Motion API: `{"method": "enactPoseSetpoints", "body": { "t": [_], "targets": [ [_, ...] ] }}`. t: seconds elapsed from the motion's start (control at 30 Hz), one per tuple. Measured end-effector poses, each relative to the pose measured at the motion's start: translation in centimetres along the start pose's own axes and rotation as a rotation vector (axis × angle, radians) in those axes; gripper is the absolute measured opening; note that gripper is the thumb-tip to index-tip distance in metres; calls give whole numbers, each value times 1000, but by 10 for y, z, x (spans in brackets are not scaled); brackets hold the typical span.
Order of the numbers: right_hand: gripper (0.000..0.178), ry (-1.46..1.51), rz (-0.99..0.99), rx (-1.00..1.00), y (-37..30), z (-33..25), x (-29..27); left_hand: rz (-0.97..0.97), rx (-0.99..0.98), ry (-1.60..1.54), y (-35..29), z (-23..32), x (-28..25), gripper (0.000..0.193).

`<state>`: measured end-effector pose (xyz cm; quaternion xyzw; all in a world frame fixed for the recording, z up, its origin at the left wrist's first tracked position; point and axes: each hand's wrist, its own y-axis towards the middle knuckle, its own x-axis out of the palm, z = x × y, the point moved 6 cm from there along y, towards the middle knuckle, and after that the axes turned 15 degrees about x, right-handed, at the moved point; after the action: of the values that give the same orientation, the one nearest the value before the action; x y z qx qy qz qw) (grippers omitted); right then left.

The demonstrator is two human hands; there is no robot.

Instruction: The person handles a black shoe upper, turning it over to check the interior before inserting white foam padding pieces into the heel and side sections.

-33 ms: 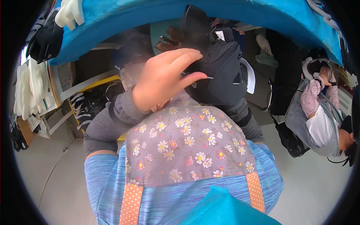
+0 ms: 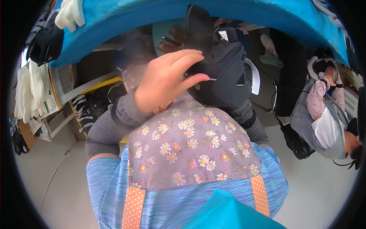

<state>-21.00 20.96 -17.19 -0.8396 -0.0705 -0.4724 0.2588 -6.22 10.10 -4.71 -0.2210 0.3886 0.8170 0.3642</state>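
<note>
A black shoe with a grey patterned lining, a pale label inside and a white strip on its right side is held in front of my chest. My left hand is closed on the shoe's left edge, fingers over the top and thumb lower on the side. A thin pale line shows by the thumb tip; I cannot make out what it is. My right forearm, in a striped grey sleeve, runs up behind the shoe, which hides my right hand. A dark flap rises above the shoe.
A blue-covered bench curves across the far side. White foot-shaped forms hang at the left, near a rack of dark shoe parts with a yellow bar. A co-worker sits at the right, hands on a shoe part. Below me is pale floor.
</note>
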Motion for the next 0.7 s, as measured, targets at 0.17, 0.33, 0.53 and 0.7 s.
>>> {"method": "enactPoseSetpoints", "body": {
  "t": [0.17, 0.33, 0.53, 0.7],
  "targets": [
    [48, 53, -27, 31, 7, 5, -3, 11, -321, -356, -16, -36, 15, 33],
    [48, 81, -59, 72, 15, 12, -2, -32, -365, -155, 2, -62, 22, 35],
    [49, 106, -94, 125, 26, 19, 4, -229, -244, 92, 5, -67, 35, 39],
    [50, 128, -110, 146, 32, 20, 3, -105, -182, 283, 15, -62, 31, 22]
  ]
}}
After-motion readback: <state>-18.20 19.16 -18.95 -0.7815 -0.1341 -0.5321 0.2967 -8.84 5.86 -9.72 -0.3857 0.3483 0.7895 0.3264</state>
